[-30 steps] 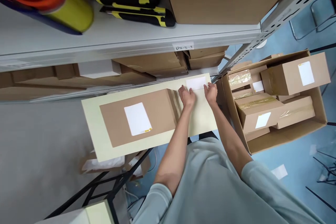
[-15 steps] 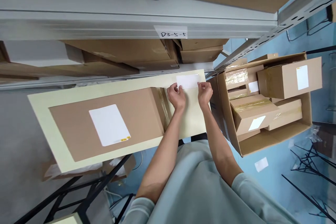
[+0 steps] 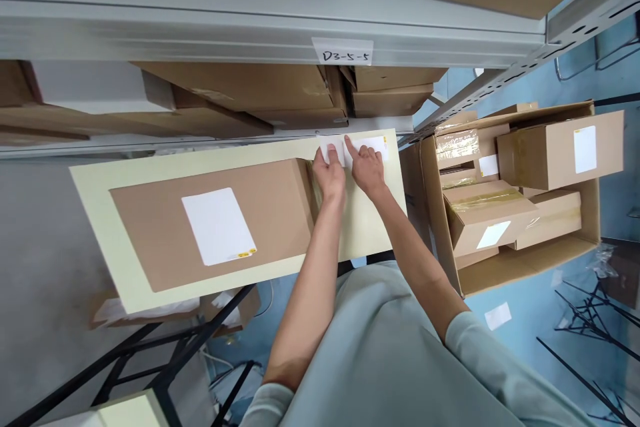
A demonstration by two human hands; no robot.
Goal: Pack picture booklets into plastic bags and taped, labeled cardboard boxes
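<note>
Label sheet [image 3: 367, 147] on table [image 3: 380, 213], right of box [image 3: 210, 227].

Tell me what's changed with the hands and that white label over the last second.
The right hand has moved inward from the white label's right end and now lies over its middle, a finger pressing on it. The left hand stays at the label's left end. The big cardboard box stays on the pale table.

Small white label [image 3: 373, 146], rectangular, lying flat at the far right end of a pale yellow bench [image 3: 380, 227], just beside a long brown cardboard box [image 3: 210, 223]; left part covered by fingers.
</note>
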